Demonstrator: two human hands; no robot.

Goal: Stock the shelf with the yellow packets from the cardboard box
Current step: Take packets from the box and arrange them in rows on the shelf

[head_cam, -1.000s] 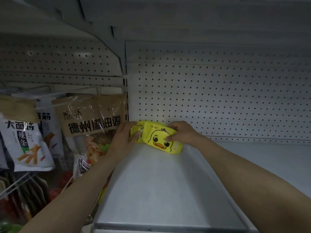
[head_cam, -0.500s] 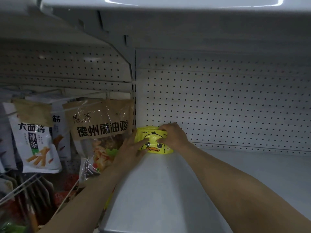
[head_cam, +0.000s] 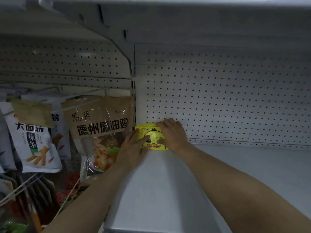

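Note:
A yellow packet (head_cam: 152,137) with a duck face stands upright at the back left corner of the white shelf (head_cam: 168,190), against the pegboard wall. My left hand (head_cam: 134,145) touches its front and left side with straight fingers. My right hand (head_cam: 171,134) grips its top and right side, thumb on the front. The cardboard box is out of view.
The perforated back panel (head_cam: 227,101) runs behind the shelf, with another shelf (head_cam: 185,17) overhead. Left of the upright post hang a brown snack bag (head_cam: 99,121) and white snack bags (head_cam: 32,142) on wire hooks. The shelf surface stretches right.
The packet went from lying tilted on the shelf to standing upright against the back corner. Both hands moved back with it.

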